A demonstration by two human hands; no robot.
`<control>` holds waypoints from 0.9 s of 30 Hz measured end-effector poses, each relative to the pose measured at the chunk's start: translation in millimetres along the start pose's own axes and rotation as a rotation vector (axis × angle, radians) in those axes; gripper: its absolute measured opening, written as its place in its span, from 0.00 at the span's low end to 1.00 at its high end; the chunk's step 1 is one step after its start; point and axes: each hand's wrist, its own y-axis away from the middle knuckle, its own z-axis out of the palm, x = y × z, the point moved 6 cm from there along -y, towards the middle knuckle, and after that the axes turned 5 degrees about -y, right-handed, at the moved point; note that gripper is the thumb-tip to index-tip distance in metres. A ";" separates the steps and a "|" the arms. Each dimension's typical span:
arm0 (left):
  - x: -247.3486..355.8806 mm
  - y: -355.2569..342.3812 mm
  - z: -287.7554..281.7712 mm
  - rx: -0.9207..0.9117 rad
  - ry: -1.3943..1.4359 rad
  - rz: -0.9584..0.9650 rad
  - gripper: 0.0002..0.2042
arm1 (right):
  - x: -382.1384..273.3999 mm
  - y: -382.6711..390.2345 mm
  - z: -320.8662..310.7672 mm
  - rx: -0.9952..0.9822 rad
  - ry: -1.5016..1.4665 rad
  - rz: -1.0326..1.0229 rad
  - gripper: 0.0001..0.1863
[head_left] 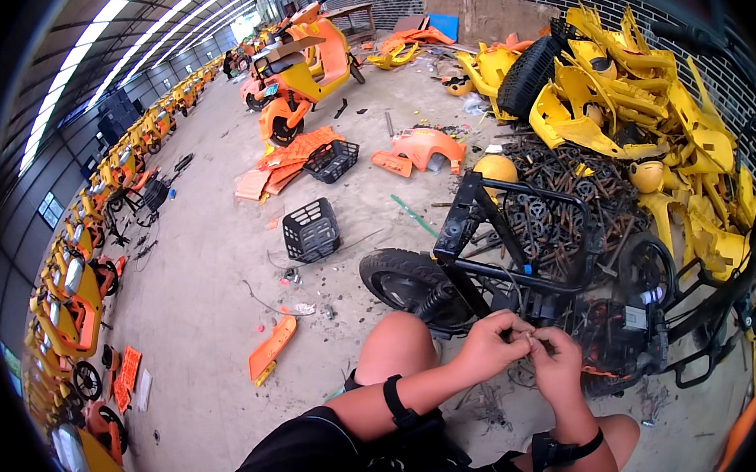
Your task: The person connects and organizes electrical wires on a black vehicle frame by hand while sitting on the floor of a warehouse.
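Observation:
My left hand [494, 340] and my right hand [558, 358] meet in front of my knees, thumbs and fingers pinched together at the tips. Whatever sits between the fingertips is too small to make out. Just beyond them stands a stripped black scooter frame [514, 277], its bare tubes and a shock absorber showing. A black-tyred wheel [405, 281] is at its left end. Wires and a box-like part [635, 317] sit low in the frame to the right of my hands.
Behind the frame lies a heap of dark metal parts [562, 195], with yellow body panels [654, 106] piled beyond. Black crates [311, 230] and an orange panel [272, 349] lie on the floor. Yellow scooters [71, 304] line the left side; others [306, 67] stand farther back.

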 end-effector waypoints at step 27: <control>-14.1 0.6 -14.8 0.031 0.074 -0.074 0.09 | 11.9 -4.9 19.6 -0.008 -0.058 -0.009 0.03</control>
